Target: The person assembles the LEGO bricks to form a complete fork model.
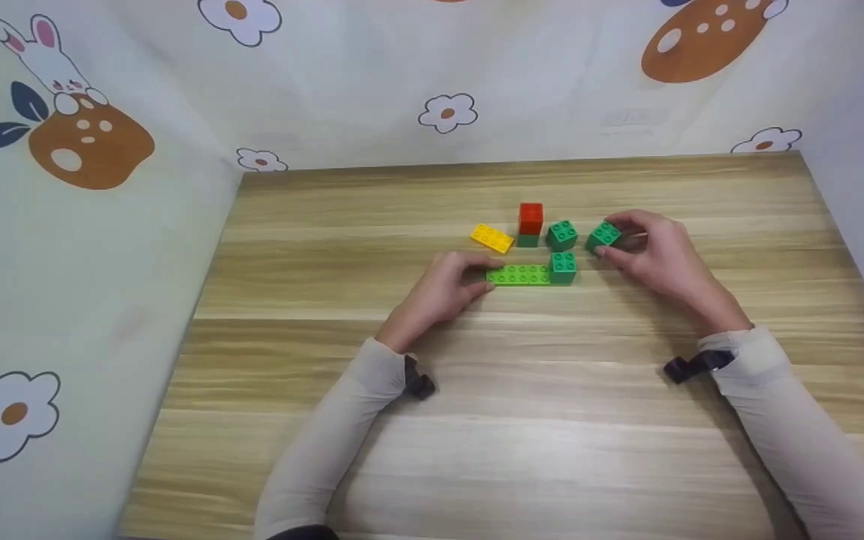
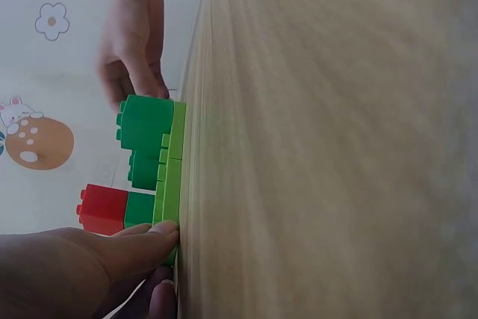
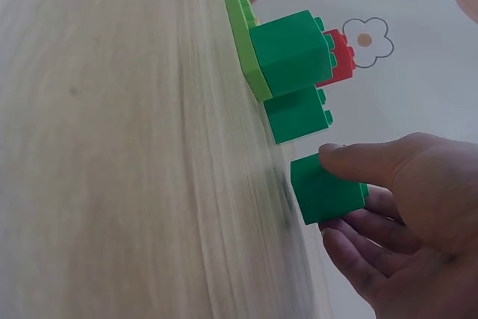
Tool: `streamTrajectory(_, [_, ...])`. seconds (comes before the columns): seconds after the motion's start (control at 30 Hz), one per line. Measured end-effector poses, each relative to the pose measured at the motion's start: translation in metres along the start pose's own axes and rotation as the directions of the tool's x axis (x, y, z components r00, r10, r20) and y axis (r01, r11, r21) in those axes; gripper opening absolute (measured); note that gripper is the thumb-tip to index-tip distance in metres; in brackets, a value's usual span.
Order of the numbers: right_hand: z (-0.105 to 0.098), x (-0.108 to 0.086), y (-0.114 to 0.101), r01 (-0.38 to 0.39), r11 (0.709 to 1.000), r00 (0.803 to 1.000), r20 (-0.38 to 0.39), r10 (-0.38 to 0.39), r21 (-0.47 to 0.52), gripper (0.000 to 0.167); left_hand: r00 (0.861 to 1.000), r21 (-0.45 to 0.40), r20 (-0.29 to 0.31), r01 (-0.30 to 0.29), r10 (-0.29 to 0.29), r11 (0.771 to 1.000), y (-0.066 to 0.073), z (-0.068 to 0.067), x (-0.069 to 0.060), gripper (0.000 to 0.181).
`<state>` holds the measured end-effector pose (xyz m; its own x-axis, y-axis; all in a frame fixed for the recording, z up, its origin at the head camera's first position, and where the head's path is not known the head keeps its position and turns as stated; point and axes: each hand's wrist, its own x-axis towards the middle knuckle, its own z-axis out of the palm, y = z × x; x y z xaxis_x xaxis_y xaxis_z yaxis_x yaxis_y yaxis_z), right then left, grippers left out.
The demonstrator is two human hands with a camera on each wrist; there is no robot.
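Observation:
A lime-green studded strip (image 1: 518, 275) lies flat on the table, with a green building block (image 1: 562, 268) on its right end. My left hand (image 1: 447, 286) pinches the strip's left end between thumb and fingers. Between the thumb and fingertips of my right hand (image 1: 664, 251) is another green block (image 3: 327, 188), close to the tabletop and apart from the strip. Behind the strip, a third green block (image 1: 562, 235) sits alone. Left of it, a red block (image 1: 530, 217) is stacked on a green one (image 1: 528, 241). A yellow studded plate (image 1: 492, 238) lies farther left.
The wood-grain table (image 1: 477, 420) reaches back to a pale wall (image 1: 357, 82) printed with flowers and rabbits. More wall stands along the left and right sides. Dark wrist mounts (image 1: 698, 365) sit on the sleeves, just above the tabletop.

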<state>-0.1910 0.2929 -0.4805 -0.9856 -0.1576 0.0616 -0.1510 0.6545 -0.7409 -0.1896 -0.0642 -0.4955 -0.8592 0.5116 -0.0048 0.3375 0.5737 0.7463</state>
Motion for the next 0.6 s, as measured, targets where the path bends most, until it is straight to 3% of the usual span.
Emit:
streamTrajectory(0.2, [0.001,-0.001,-0.003,-0.004,1.0,1.0,-0.017,0.005,0.018,0.051,1.0,0.009,-0.005,-0.001,0.001,1.0,0.0,0.0,-0.001,0.039])
streamTrajectory(0.6, [0.005,-0.003,-0.02,0.102,0.99,0.985,-0.147,-0.087,0.099,0.048,1.0,0.011,0.005,0.012,-0.012,1.0,0.001,-0.001,-0.001,0.038])
